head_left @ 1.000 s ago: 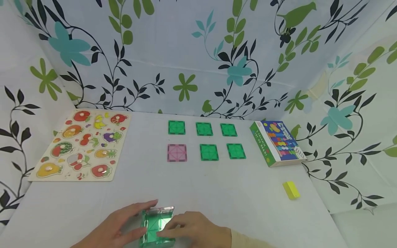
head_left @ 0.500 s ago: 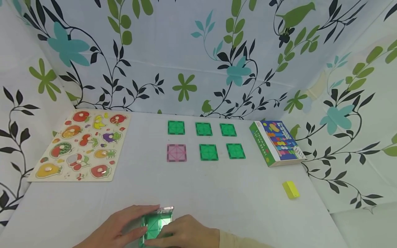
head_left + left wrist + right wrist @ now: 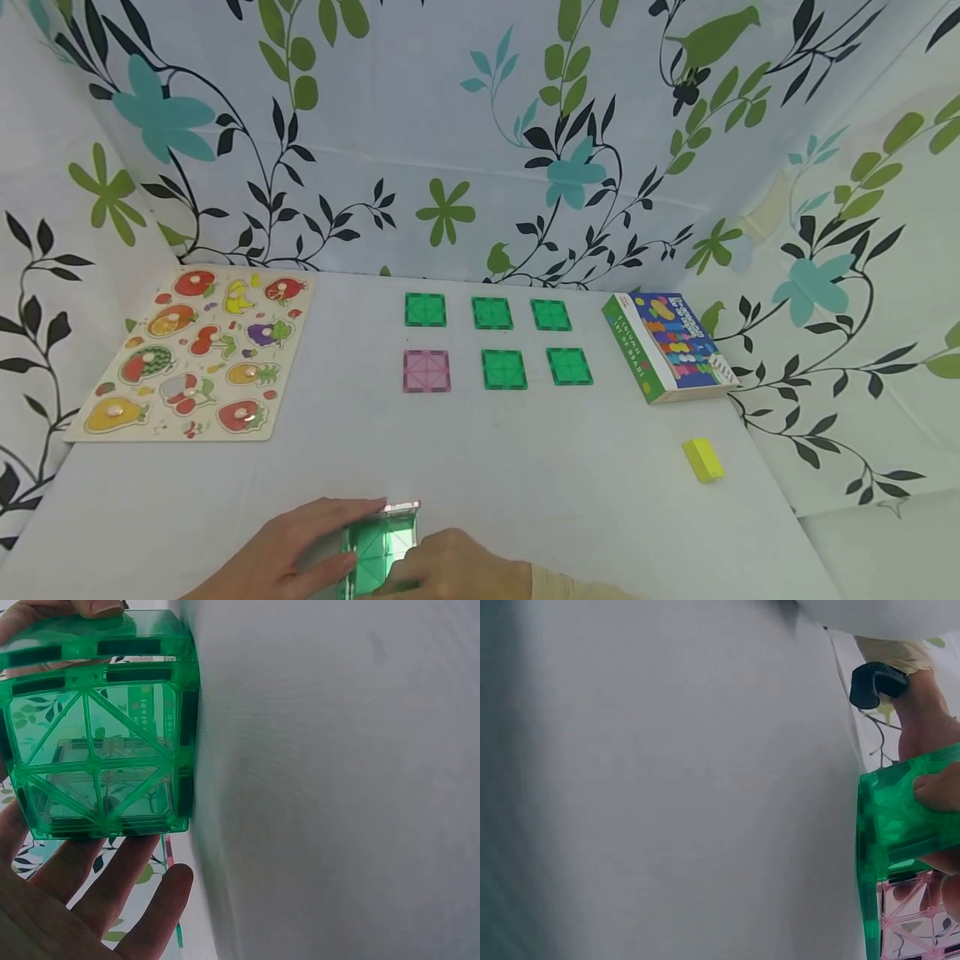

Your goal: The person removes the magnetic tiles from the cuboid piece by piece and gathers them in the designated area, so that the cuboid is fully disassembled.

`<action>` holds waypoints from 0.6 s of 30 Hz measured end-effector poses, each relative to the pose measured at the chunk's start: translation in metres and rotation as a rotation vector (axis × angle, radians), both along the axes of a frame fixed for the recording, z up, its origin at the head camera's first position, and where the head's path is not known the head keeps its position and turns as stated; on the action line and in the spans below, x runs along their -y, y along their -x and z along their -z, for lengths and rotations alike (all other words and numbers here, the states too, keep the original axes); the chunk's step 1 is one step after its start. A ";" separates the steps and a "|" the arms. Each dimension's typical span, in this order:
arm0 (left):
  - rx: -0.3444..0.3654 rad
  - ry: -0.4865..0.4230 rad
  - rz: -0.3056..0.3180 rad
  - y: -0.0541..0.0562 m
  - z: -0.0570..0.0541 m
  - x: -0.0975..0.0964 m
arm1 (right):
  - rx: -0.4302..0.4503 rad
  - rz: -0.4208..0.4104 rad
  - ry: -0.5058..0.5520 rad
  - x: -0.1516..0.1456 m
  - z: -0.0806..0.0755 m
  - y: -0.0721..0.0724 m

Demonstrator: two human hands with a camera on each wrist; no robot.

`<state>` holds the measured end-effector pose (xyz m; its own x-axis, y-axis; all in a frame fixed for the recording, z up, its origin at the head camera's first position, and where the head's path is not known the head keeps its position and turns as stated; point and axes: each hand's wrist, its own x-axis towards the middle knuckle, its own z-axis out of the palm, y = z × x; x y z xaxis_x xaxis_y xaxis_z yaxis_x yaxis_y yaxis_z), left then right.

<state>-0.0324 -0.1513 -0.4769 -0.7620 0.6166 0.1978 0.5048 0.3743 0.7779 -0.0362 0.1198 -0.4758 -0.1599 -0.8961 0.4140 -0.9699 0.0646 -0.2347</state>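
A box shape of clear green magnetic tiles (image 3: 378, 546) with a pink tile (image 3: 402, 506) at its far end stands at the table's near edge. My left hand (image 3: 288, 546) holds it, the thumb on the left wall and a fingertip at the pink end; in the left wrist view several fingers (image 3: 169, 911) spread along its side. From the near right, my right hand (image 3: 457, 567) covers part of the box; in the right wrist view its thumb (image 3: 937, 791) presses a green tile (image 3: 900, 817) with fingers below. The box's near end is hidden in the head view.
Beyond the hands lie several flat green tiles (image 3: 504, 369) in two rows, with a pink tile (image 3: 427, 371) among them. A fruit puzzle board (image 3: 198, 354) is at the left. At the right are a game box (image 3: 671, 346) and a yellow block (image 3: 703, 460).
My right hand has shifted left and nearer, over the box's near end, its fingers more bent. The left hand has barely moved. The box and other things stay in place.
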 end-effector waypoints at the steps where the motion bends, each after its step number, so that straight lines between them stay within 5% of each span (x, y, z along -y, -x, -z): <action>1: -0.008 -0.001 -0.001 0.000 0.001 0.000 | -0.011 0.001 -0.003 0.000 0.000 -0.001; 12: -0.011 0.023 -0.011 0.000 0.003 -0.001 | -0.028 0.012 -0.017 -0.004 0.000 -0.003; 18: -0.069 0.007 -0.015 -0.001 0.003 -0.002 | -0.018 0.027 0.025 -0.009 0.001 -0.003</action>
<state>-0.0319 -0.1495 -0.4801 -0.7556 0.6071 0.2460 0.5516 0.3871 0.7388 -0.0327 0.1285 -0.4772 -0.1763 -0.8807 0.4396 -0.9721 0.0854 -0.2187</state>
